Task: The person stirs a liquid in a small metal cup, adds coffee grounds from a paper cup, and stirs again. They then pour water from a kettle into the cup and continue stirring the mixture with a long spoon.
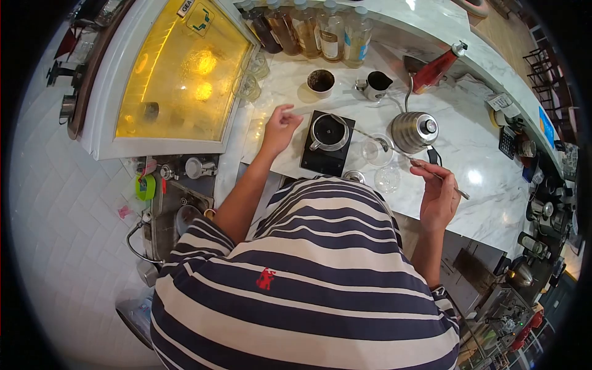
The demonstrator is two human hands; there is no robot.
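Note:
Held in my right hand (439, 194) is a long thin metal spoon (394, 154), which slants up and left with its far end over a cup of dark liquid (330, 131). That cup stands on a black scale (322, 161). My left hand (282, 128) hangs just left of the scale, fingers apart and slightly curled, touching nothing. Right of the scale are two clear glasses (376, 150) (387, 178), close together. A steel gooseneck kettle (415, 131) stands beyond my right hand.
Behind the scale are a cup with dark contents (320, 82) and a small pitcher (375, 86). Several bottles (331, 34) line the counter's back edge. A red bottle (433, 71) stands behind the kettle. A yellow-lit cabinet (179, 74) is at the left, above a sink area.

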